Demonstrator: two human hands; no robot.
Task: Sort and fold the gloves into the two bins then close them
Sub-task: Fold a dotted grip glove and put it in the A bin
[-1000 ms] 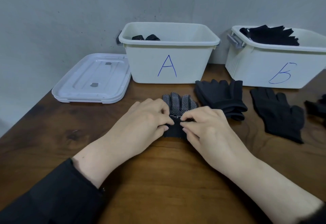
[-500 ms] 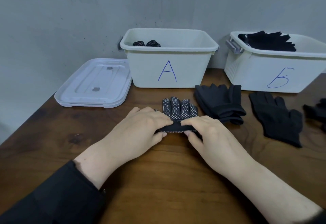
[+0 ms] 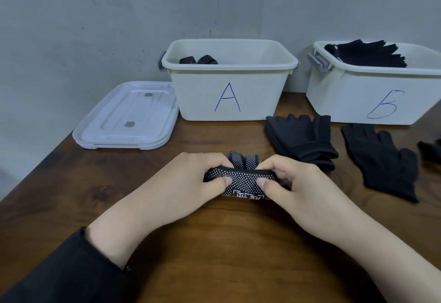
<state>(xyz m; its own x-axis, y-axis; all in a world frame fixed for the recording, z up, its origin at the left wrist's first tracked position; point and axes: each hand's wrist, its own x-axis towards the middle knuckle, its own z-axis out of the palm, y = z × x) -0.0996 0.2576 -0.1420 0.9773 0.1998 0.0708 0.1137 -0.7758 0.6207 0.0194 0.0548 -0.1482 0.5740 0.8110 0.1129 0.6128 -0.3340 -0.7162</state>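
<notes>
Dotted glove [image 3: 241, 179] sits on the worktop [image 3: 214, 255] just in front of bin A [image 3: 229, 92], cuff end folded up over its fingers. Left hand [image 3: 191, 183] and right hand [image 3: 293, 183] are both clamped on it, thumbs on the near face, fingers curled over the fold; hands nearly touching w/ the glove between them. Dotted fingertips poke out behind the fold.

Bin A is open, w/ more dotted gloves [image 3: 198, 60] inside at its left rear. Lid [image 3: 128, 116] lies flat just left of bin A. Bin B [image 3: 372, 95] stands right of bin A, open, plain black gloves [image 3: 367, 54] piled in it. Right-front of bin A: folded plain black gloves [image 3: 303, 140], then a flat black glove [image 3: 381, 159] further right, and another dark piece [image 3: 432, 149] at the edge, cut off.
</notes>
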